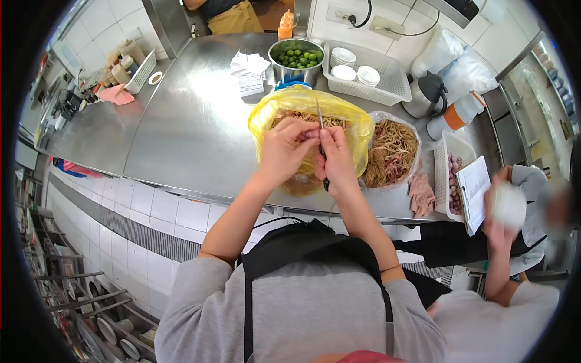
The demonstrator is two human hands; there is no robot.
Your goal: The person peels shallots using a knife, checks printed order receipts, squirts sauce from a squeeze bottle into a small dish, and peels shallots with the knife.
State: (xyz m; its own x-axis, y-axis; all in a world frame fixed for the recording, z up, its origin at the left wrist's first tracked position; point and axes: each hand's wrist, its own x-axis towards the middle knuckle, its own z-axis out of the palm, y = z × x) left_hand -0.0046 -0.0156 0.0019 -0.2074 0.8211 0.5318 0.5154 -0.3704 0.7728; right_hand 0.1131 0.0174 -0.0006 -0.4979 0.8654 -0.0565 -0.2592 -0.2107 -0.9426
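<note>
Grey shirt cloth is filling the foreground. Over a yellow bag on the steel counter, the left hand is pinching a pinkish piece, the right hand gripping a knife; white floor tiles are spreading below.

The table is smooth, glossy metal. On it, the yellow bag is thin, shiny, wrinkled plastic; behind the bag stands a polished metal pot, and to its right lies matt pink cloth.
</note>
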